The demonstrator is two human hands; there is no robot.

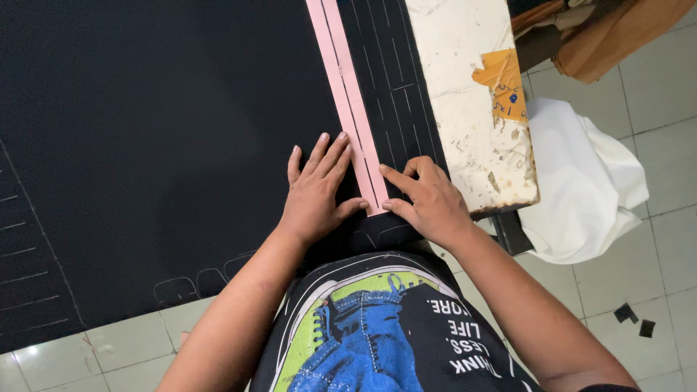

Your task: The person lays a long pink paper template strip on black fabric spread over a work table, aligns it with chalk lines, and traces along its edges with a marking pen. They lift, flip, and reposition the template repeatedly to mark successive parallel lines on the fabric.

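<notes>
At the centre of the frame, two pink strips (353, 101) lay side by side on the black cloth (160, 131), running from the top edge down to the person's hands. The left hand (317, 192) was spread flat, palm down, its fingers pressing the near end of the strips and the cloth beside them, the thumb reaching toward the strips' lower tip. The right hand (425, 199) was half curled just right of that tip, forefinger and thumb touching its edge; whether they pinched it or only steadied it could not be told.

The step in hand looked like lining the strips up against the chalk lines (396, 80) drawn on the cloth. A next move would call for holding the strips still under firm, even pressure so their edges stayed true to the marks.

Counted: two strips, one sheet of cloth, two hands. At the upper right stood one worn white bench (465, 101) with one orange tape patch (501, 80); right of it lay one white bundle of fabric (581, 189) on the tiled floor (668, 145), and two small dark scraps (633, 319) at lower right.
</notes>
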